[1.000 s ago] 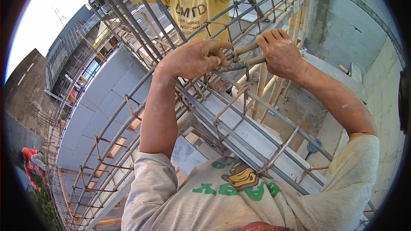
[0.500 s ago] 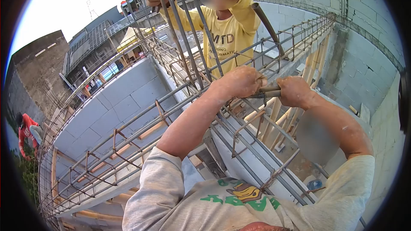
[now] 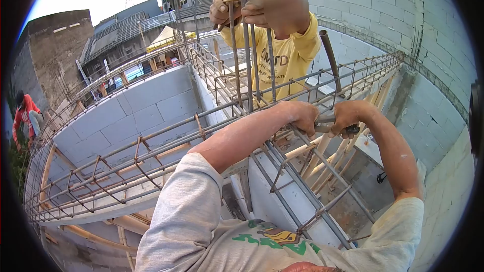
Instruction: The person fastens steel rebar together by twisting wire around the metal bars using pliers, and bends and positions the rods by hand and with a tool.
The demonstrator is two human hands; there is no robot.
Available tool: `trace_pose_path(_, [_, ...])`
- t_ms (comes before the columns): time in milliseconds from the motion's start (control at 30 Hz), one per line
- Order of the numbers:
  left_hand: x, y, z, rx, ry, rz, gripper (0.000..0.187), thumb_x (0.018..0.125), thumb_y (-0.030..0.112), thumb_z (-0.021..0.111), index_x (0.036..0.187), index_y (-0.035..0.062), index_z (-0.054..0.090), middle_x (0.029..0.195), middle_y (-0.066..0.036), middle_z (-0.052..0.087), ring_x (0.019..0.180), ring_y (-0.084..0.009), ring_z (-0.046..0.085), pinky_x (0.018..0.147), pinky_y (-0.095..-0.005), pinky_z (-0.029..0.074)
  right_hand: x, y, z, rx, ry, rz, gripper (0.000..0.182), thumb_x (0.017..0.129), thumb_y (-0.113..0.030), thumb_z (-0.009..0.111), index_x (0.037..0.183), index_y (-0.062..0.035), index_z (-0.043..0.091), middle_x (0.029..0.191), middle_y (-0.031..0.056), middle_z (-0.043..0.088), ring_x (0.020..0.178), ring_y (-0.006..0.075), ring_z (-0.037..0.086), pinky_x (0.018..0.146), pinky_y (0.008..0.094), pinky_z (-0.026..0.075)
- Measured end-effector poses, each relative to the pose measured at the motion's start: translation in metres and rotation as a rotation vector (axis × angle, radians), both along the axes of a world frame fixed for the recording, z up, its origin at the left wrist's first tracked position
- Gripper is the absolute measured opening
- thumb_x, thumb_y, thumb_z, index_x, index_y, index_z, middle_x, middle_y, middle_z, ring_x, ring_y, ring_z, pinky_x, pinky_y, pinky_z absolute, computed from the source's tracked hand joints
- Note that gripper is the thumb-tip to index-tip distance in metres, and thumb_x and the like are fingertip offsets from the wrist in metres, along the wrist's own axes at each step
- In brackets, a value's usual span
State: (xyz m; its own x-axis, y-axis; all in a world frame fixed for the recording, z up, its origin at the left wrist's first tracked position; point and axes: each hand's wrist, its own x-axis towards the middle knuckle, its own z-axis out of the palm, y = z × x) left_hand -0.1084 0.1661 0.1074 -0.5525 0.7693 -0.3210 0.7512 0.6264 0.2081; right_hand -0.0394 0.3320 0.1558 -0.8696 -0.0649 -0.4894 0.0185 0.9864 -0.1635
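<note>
Both fists are clenched on the pliers (image 3: 326,123) at the rebar cage's (image 3: 166,143) corner, left hand (image 3: 301,116) nearer the joint, right hand (image 3: 349,116) on handles running rightward.

Support: grey block wall (image 3: 151,103), running left along the edge and turning the corner below my chest.

On its top:
- rebar cage (image 3: 126,163), long horizontal bars tied with rusty stirrups, lying along the wall top;
- a second cage run (image 3: 302,191) on the near wall;
- timber props (image 3: 322,156) leaning beside the wall, under the cage.
</note>
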Motion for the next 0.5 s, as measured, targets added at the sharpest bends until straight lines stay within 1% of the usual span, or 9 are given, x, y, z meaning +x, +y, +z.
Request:
trace_pose_path(100, [-0.007,-0.002,-0.007,0.08,-0.042,0.022,0.041,0.078,0.04,0.078,0.095,0.0025,0.07,0.074,-0.006,0.069,0.066,-0.0175,0.069,0.062,-0.0316,0.055,0.016,-0.008,-0.005,0.391,0.373,0.188,0.045,0.071,-0.033,0.081,0.092,0.0045,0.069,0.08,0.0164,0.07,0.079,0.0284,0.071,0.071,0.0392,0.056])
trace_pose_path(200, [-0.02,-0.002,-0.009,0.119,-0.161,0.1,0.042,0.079,0.041,0.077,0.095,0.0021,0.069,0.073,-0.005,0.068,0.066,-0.0176,0.069,0.062,-0.0318,0.054,0.037,0.005,-0.041,0.264,1.011,0.26,0.066,0.067,-0.032,0.082,0.117,0.0041,0.059,0.097,0.0162,0.068,0.099,0.0328,0.066,0.091,0.0409,0.051])
trace_pose_path(233, [-0.024,-0.002,-0.012,0.141,-0.184,0.096,0.044,0.079,0.042,0.078,0.095,0.002,0.069,0.073,-0.005,0.068,0.066,-0.0176,0.068,0.062,-0.0317,0.054,0.04,0.009,-0.051,0.321,1.069,0.299,0.071,0.069,-0.028,0.077,0.127,0.0016,0.049,0.115,0.0149,0.059,0.117,0.0314,0.055,0.103,0.0441,0.041])
trace_pose_path(300, [-0.032,-0.002,-0.014,0.187,-0.223,0.087,0.046,0.079,0.044,0.078,0.094,0.0018,0.069,0.073,-0.005,0.068,0.065,-0.0176,0.068,0.061,-0.0316,0.054,0.037,0.015,-0.069,0.49,1.413,0.428,0.059,0.072,-0.024,0.071,0.121,0.0009,0.051,0.116,0.0155,0.056,0.116,0.0312,0.053,0.104,0.0471,0.038])
trace_pose_path(333, [-0.031,-0.001,-0.012,0.157,-0.223,0.085,0.047,0.078,0.044,0.079,0.094,0.0015,0.069,0.074,-0.006,0.068,0.065,-0.0177,0.068,0.061,-0.0315,0.054,0.031,0.018,-0.076,0.579,1.585,0.502,0.053,0.074,-0.021,0.068,0.119,0.0006,0.052,0.116,0.0158,0.055,0.116,0.0311,0.052,0.104,0.0485,0.036])
trace_pose_path(367, [-0.029,0.0,-0.009,0.129,-0.223,0.086,0.048,0.078,0.045,0.079,0.094,0.0011,0.069,0.075,-0.006,0.068,0.065,-0.0177,0.068,0.062,-0.0314,0.055,0.02,0.022,-0.08,0.589,1.639,0.533,0.045,0.075,-0.014,0.061,0.117,0.0003,0.051,0.114,0.0164,0.053,0.11,0.0302,0.052,0.103,0.0501,0.035])
trace_pose_path(467, [-0.031,0.0,-0.008,0.115,-0.248,0.108,0.051,0.075,0.045,0.082,0.094,0.0001,0.068,0.079,-0.008,0.069,0.064,-0.0177,0.067,0.061,-0.0308,0.055,0.001,0.025,-0.087,0.524,1.61,0.507,0.041,0.073,-0.011,0.059,0.112,0.0002,0.052,0.107,0.0163,0.054,0.104,0.0311,0.053,0.1,0.0491,0.036])
trace_pose_path(500, [-0.032,0.0,-0.01,0.117,-0.264,0.117,0.052,0.074,0.045,0.083,0.095,-0.0002,0.067,0.081,-0.009,0.069,0.064,-0.0177,0.067,0.061,-0.0306,0.055,-0.001,0.026,-0.087,0.498,1.526,0.487,0.038,0.072,-0.01,0.059,0.109,-0.0003,0.052,0.105,0.0161,0.054,0.103,0.0312,0.054,0.099,0.048,0.037])
